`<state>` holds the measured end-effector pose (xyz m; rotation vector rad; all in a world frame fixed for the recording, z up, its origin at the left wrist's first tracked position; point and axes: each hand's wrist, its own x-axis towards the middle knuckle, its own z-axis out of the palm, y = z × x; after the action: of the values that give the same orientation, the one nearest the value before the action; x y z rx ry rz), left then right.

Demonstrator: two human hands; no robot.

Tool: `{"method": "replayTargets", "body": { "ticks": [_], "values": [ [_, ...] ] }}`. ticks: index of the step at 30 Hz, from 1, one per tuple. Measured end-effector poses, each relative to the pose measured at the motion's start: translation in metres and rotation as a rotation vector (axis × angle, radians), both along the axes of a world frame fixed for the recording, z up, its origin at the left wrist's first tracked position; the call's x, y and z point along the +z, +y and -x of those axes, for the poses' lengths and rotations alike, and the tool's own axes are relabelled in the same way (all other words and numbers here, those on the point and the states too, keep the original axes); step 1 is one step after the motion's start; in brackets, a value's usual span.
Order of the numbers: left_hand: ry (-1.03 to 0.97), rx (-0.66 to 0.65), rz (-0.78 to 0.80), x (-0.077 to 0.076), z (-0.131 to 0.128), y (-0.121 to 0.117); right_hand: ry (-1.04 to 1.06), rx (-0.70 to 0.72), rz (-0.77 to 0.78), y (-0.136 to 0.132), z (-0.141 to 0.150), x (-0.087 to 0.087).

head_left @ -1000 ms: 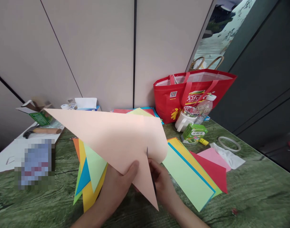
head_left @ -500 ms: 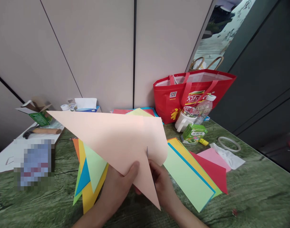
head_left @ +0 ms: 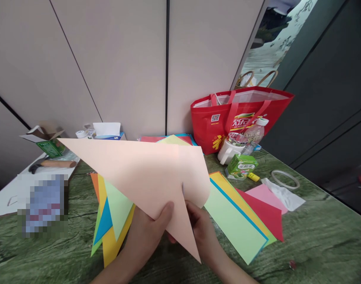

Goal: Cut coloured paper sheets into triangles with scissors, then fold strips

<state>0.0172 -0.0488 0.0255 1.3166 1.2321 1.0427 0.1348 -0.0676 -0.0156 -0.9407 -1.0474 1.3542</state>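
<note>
A large sheet of pale peach paper (head_left: 133, 169) is held up over the table, with a pointed corner at far left. My left hand (head_left: 153, 230) grips its lower edge, thumb on top and fingers beneath. From the right edge a cut runs up into the sheet, and the flap beyond it curls away. At the top of that cut a thin sliver of the scissors (head_left: 183, 187) shows; the rest is behind the paper. My right hand (head_left: 201, 227) is closed around the scissors' handles, mostly hidden by the lower strip of paper.
Coloured paper strips lie in a left pile (head_left: 117, 205) and a right pile (head_left: 236, 221). Behind stand a red bag (head_left: 205, 126), a bottle (head_left: 256, 132), a white mug (head_left: 227, 152) and a green carton (head_left: 241, 167). A tape ring (head_left: 295, 185) lies right; a brown-handled tool (head_left: 58, 163) lies left.
The lower tip of the paper has shifted slightly right. Less of the scissors' blade shows at the cut now. Both hands have stayed nearly in place.
</note>
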Motion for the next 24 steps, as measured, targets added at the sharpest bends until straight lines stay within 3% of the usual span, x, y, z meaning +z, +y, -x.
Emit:
{"method": "replayTargets", "body": {
  "ticks": [12,16,20,24],
  "values": [
    [0.077,0.054,-0.054,-0.001,0.001,-0.001,0.063,0.030,0.029,-0.001,0.000,0.002],
    [0.128,0.093,-0.156,0.000,0.008,0.003,-0.024,-0.065,-0.035,0.001,-0.003,0.003],
    [0.019,0.032,-0.151,0.000,0.018,0.009,-0.051,-0.135,-0.047,0.002,-0.004,0.001],
    [-0.044,0.102,-0.129,-0.003,0.022,0.014,-0.061,-0.133,-0.051,0.003,-0.003,-0.003]
  ]
}}
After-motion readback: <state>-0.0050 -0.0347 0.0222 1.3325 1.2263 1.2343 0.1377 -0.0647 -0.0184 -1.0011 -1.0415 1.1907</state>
